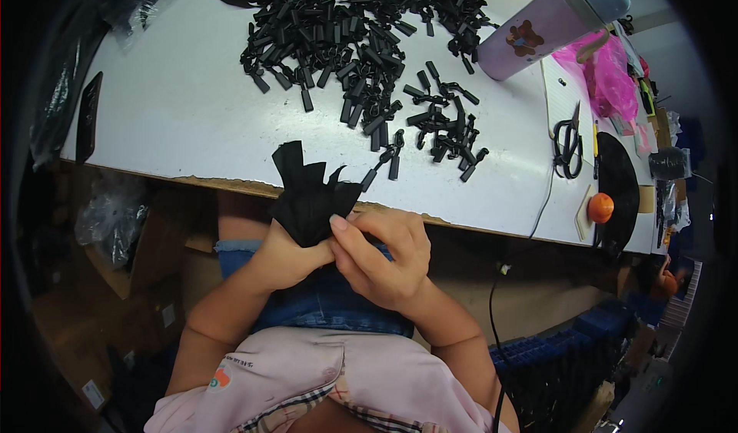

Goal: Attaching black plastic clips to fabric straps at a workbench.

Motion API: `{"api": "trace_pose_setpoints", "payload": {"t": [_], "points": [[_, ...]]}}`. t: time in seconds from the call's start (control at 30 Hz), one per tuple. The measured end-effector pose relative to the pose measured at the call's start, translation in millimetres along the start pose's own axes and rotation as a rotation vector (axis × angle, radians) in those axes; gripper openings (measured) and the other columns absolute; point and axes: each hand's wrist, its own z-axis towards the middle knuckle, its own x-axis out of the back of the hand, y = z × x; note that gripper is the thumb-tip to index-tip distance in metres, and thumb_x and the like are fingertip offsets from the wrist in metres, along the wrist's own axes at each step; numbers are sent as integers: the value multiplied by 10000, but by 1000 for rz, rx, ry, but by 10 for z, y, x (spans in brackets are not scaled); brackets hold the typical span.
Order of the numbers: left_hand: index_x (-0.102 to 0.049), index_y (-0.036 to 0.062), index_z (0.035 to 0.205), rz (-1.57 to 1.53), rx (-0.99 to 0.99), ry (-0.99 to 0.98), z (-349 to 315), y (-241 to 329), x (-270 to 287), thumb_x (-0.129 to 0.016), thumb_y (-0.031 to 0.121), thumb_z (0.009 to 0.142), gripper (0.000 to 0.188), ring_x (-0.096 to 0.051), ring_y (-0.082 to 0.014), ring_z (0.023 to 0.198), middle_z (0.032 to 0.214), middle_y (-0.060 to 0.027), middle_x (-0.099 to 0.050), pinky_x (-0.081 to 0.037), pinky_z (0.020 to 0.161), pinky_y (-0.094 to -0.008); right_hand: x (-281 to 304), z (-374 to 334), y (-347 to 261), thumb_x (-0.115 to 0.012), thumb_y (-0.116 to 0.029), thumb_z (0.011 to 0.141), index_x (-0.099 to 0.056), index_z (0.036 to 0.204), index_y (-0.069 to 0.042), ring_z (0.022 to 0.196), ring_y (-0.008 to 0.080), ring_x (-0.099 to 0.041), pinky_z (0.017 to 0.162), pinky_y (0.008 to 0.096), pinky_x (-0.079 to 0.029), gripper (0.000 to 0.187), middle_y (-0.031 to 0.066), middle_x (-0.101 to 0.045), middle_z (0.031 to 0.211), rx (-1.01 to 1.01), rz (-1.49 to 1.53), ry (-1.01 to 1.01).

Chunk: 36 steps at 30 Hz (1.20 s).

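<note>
My left hand (290, 258) is closed around a bundle of black fabric strips (307, 199), whose loose ends fan upward past the table's front edge. Against the lower right of the bundle, my right hand (388, 256) has its fingers bent and pinched together, the fingertips meeting the left hand; what lies between them is hidden. Just beyond the hands, a few small black pulls with looped ends (394, 164) lie near the edge. A smaller cluster of such pulls (450, 129) sits to the right, and a large heap of them (330, 33) spreads farther back.
A lilac bottle (530, 37) stands at the back right. Beside it are a notepad (565, 95), black scissors (569, 145), an orange fruit (600, 208) and a pink plastic bag (607, 76). A dark phone-like slab (89, 118) lies at the left edge of the white table (177, 102).
</note>
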Motion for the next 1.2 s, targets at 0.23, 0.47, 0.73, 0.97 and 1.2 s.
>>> {"api": "trace_pose_setpoints", "payload": {"t": [0.23, 0.47, 0.73, 0.97, 1.2], "points": [[-481, 21, 841, 23, -111, -142, -55, 56, 34, -611, 76, 667, 224, -481, -101, 703, 828, -58, -469, -412, 613, -211, 72, -99, -31, -566, 9, 704, -537, 730, 26, 578, 113, -500, 514, 192, -405, 42, 85, -544, 702, -599, 860, 13], [-496, 40, 838, 10, -20, -94, -86, 70, -44, -568, 111, 753, 132, -484, -97, 665, 748, -33, -511, -397, 606, -210, 112, -96, -28, -545, 0, 733, -541, 739, 32, 546, 84, -488, 501, 180, -397, 33, 64, -537, 648, -674, 874, -55], [-482, 4, 894, -175, -71, -71, -88, -54, -54, -507, 83, 786, 136, -506, -132, 602, 682, -69, -513, -435, 564, -237, 182, 84, 132, -589, -58, 700, -531, 767, 19, 489, 98, -456, 426, 211, -361, 117, 49, -503, 639, -623, 546, -269], [-495, -2, 908, -381, 206, -35, -38, 37, -8, -540, 102, 766, 182, -511, -119, 678, 767, -63, -515, -427, 622, -237, 32, 337, 486, -572, -34, 662, -525, 724, -50, 655, 224, -480, 558, 310, -398, 79, 71, -480, 701, -306, -400, -183], [-525, 13, 887, -161, 63, 102, -44, -21, -61, -572, 77, 753, 156, -470, -70, 715, 810, -11, -515, -390, 625, -192, 213, 234, 295, -535, 24, 691, -540, 755, -7, 604, 142, -494, 495, 226, -398, 71, 67, -505, 741, -545, 469, -158]]}}
